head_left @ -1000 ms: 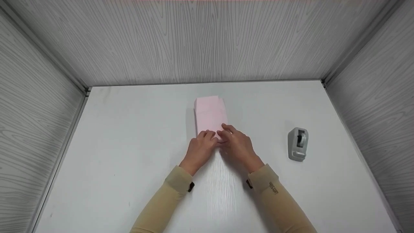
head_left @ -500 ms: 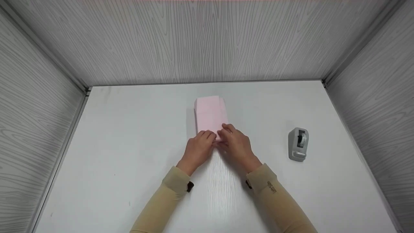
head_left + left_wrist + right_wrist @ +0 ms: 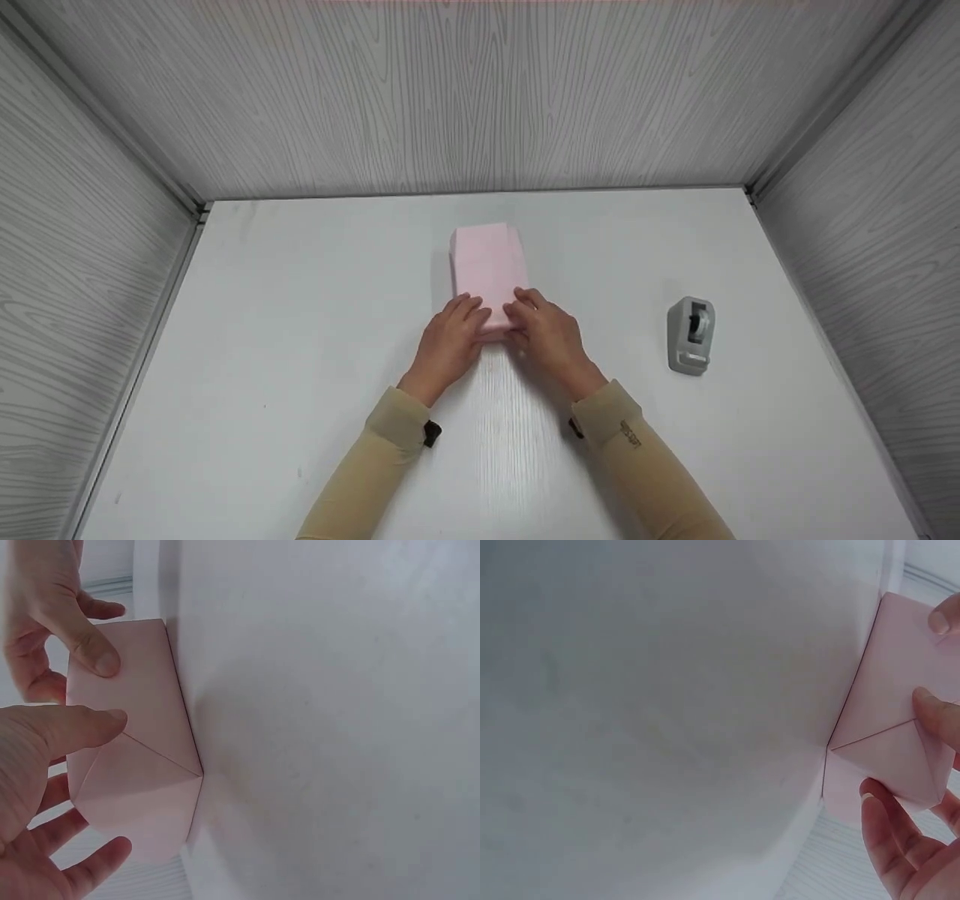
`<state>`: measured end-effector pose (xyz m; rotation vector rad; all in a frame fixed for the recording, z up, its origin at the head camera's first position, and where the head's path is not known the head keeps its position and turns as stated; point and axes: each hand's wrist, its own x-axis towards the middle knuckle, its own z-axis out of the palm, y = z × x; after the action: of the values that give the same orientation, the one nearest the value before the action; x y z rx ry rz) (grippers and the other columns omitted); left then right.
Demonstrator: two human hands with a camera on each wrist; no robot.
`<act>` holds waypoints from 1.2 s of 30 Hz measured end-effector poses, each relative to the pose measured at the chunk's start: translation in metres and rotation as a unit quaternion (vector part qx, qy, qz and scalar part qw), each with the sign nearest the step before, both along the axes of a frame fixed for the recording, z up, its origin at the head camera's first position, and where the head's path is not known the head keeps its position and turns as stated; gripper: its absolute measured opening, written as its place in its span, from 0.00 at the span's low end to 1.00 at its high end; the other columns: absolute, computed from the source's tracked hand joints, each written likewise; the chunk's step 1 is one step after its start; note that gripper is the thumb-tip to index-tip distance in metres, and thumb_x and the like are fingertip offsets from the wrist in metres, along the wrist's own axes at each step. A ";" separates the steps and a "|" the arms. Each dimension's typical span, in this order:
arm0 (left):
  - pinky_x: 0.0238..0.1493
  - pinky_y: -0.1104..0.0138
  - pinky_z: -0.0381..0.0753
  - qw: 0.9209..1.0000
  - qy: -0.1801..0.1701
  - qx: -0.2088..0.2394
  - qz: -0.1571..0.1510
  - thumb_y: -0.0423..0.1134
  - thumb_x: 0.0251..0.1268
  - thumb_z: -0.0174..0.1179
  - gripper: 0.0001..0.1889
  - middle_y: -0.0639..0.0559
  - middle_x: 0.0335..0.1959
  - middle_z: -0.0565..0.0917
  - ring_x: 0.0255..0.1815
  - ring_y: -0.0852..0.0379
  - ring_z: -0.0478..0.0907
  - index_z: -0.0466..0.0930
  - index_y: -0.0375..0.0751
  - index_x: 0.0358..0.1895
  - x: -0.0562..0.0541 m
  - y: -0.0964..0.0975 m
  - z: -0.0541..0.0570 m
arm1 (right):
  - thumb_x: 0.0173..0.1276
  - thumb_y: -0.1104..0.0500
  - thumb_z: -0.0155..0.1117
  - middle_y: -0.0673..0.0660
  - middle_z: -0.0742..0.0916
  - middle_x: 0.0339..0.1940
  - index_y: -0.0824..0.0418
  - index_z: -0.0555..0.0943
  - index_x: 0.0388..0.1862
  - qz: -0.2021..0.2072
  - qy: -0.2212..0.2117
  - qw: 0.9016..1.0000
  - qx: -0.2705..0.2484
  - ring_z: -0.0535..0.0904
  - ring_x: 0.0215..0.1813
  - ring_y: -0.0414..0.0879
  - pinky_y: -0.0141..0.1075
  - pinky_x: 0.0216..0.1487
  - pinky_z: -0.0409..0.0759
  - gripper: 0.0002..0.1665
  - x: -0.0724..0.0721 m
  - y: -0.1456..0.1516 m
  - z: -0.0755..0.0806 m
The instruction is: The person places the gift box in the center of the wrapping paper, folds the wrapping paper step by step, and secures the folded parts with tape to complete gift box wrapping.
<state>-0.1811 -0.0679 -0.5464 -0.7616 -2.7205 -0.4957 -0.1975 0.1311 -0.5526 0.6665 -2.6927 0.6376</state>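
no readable text; dark lettering (image 3: 631,434) on right sleeve (image 3: 654,476) too small.

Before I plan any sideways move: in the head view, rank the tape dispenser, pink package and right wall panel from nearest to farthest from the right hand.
From the right hand:
1. Pink package: touching, at its near right corner.
2. Tape dispenser: apart, off to the right.
3. Right wall panel: farther right, past item 2.
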 end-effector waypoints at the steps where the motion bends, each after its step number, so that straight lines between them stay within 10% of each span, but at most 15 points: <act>1: 0.58 0.52 0.75 1.000 0.001 0.005 0.000 0.32 0.56 0.70 0.23 0.44 0.61 0.77 0.67 0.46 0.68 0.79 0.39 0.57 0.000 0.000 -0.001 | 0.57 0.57 0.77 0.54 0.80 0.60 0.52 0.84 0.50 0.000 -0.003 1.000 0.001 0.83 0.50 0.54 0.45 0.43 0.82 0.21 0.000 0.000 0.000; 36: 0.54 0.52 0.77 0.998 0.002 0.060 -0.003 0.39 0.48 0.76 0.30 0.48 0.62 0.76 0.67 0.48 0.67 0.78 0.42 0.58 -0.019 -0.006 -0.010 | 0.55 0.56 0.78 0.55 0.81 0.57 0.54 0.83 0.49 0.010 -0.011 1.000 -0.004 0.85 0.46 0.55 0.45 0.40 0.83 0.22 -0.003 0.001 0.004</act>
<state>-0.1998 -0.0737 -0.5565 -0.7373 -2.6573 -0.6519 -0.2009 0.1323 -0.5486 0.6879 -2.7051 0.6644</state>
